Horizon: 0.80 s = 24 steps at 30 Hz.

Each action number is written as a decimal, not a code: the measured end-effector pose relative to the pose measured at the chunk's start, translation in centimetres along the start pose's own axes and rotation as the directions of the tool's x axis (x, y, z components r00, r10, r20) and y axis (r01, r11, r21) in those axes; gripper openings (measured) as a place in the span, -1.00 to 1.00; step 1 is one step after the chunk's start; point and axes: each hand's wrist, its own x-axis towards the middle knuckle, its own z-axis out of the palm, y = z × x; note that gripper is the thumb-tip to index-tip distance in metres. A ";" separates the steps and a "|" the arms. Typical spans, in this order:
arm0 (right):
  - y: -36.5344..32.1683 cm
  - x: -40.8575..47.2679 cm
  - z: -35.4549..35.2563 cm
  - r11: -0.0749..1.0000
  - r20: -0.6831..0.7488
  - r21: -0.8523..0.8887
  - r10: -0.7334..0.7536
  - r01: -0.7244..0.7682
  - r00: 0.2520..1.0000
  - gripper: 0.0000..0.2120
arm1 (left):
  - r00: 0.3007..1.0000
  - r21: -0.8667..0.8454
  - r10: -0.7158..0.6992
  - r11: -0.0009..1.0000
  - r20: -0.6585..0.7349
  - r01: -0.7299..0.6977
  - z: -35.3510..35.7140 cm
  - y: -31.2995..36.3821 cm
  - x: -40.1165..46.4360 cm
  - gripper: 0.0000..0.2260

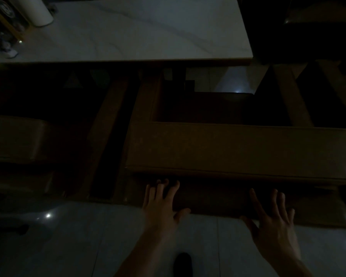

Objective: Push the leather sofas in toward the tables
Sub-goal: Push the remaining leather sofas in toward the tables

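Note:
The room is dim. A brown leather sofa (238, 148) fills the middle right, seen from behind and above, its seat facing a white marble-top table (140, 31) at the top. My left hand (161, 204) lies with straight spread fingers on the sofa's back panel just under the backrest top. My right hand (272, 218) is spread flat on the same panel further right. Both hands hold nothing.
A second brown leather sofa (20, 140) stands at the left, separated by a narrow dark gap (106, 156). A white roll (38, 11) and a rack sit at the table's far left. Another dark seat (318, 31) is top right. Glossy tiled floor (68, 240) lies below; my shoe tip (183, 262) shows.

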 end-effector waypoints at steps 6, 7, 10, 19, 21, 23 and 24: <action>-0.3 0.0 -0.7 0.996 0.050 -0.088 0.021 -0.017 0.999 -0.23 | 0.996 0.013 -0.016 1.000 0.083 0.015 -0.4 0.2 0.2 -0.26; -0.2 0.1 -0.8 0.994 0.076 -0.105 0.020 -0.012 0.997 -0.23 | 0.997 0.011 -0.016 1.000 0.080 0.015 -0.5 0.2 0.1 -0.27; -0.5 0.3 -1.6 0.993 0.111 -0.119 0.026 -0.013 0.993 -0.25 | 0.995 0.025 -0.018 1.000 0.099 0.016 -1.2 0.5 0.2 -0.28; -0.5 0.3 -3.8 0.998 0.236 -0.069 0.003 0.014 0.972 -0.24 | 0.930 0.065 -0.035 0.998 0.367 0.012 -4.9 0.9 0.7 -0.23; -0.4 0.2 -4.8 0.999 0.273 -0.043 0.001 0.012 0.962 -0.20 | 0.911 0.047 -0.020 0.999 0.411 0.000 -5.6 0.7 0.8 -0.23; -0.1 0.1 -5.9 1.000 0.315 -0.027 0.005 0.004 0.949 -0.17 | 0.893 0.016 -0.021 1.000 0.449 0.016 -6.1 0.6 1.1 -0.25; 0.0 -0.1 -6.5 1.000 0.325 -0.018 0.004 0.002 0.946 -0.17 | 0.882 0.004 -0.022 1.000 0.471 0.022 -6.4 0.7 1.3 -0.25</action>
